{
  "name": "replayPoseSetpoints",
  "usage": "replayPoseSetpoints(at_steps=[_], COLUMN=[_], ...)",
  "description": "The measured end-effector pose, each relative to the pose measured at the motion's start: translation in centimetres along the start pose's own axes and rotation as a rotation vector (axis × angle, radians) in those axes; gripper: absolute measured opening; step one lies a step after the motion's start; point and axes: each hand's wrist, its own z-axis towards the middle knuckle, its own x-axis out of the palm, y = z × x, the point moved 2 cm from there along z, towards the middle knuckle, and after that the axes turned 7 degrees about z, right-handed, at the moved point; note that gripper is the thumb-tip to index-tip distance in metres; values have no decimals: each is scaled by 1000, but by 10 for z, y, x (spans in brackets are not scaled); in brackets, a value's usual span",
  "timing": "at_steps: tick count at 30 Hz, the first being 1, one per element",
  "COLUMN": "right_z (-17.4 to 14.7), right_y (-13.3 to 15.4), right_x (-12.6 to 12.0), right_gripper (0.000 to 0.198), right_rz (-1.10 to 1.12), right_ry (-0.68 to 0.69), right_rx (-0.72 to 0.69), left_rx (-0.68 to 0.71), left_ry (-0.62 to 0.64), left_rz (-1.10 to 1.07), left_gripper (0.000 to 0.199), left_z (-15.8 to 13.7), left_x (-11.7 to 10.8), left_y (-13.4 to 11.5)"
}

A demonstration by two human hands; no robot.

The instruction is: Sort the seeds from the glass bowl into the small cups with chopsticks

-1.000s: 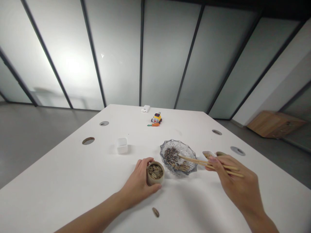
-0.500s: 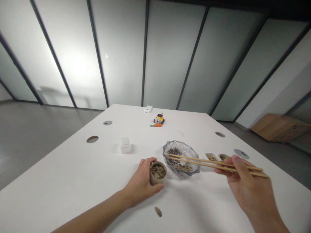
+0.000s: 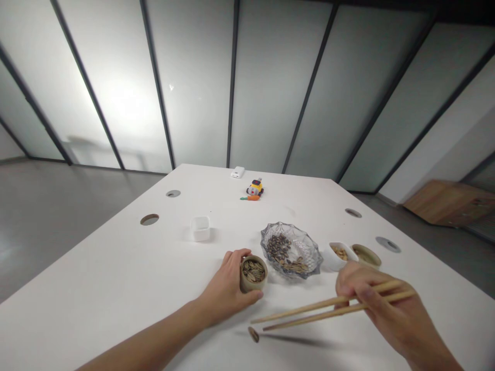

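Observation:
My left hand (image 3: 230,281) is wrapped round a small beige cup (image 3: 253,287) that stands on the table, filled with striped sunflower seeds (image 3: 254,270). A pair of wooden chopsticks (image 3: 309,311) is held in my right hand (image 3: 386,304). Their tips are slightly apart, just above and beside a single sunflower seed (image 3: 253,334) lying on the white tabletop. Behind the cup and to its right sits a scalloped glass bowl (image 3: 315,252), with dark seeds on its left side and paler striped seeds at the front.
Right of the bowl are a white dish (image 3: 331,259) of light-brown pieces and an olive-beige bowl (image 3: 369,257). A white square container (image 3: 200,234) stands to the left. Farther back lie a toy car (image 3: 256,187), a toy carrot (image 3: 252,198) and a white device (image 3: 237,172).
My right hand has swung the chopsticks from over the glass bowl down toward me, to the loose seed. My left hand stays round the cup.

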Motion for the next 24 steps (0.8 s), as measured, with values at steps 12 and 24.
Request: replayPoseSetpoints(at_steps=[12, 24], right_z=[-3, -6], right_y=[12, -5], right_x=[10, 5], right_gripper=[27, 28], right_rz=[226, 348], right_ry=[314, 198], right_rx=[235, 192], left_rx=[15, -2], left_ry=[13, 23], left_rz=[16, 37], left_gripper=[75, 77], left_z=[0, -1], left_x=[-1, 0], left_y=[-2, -2])
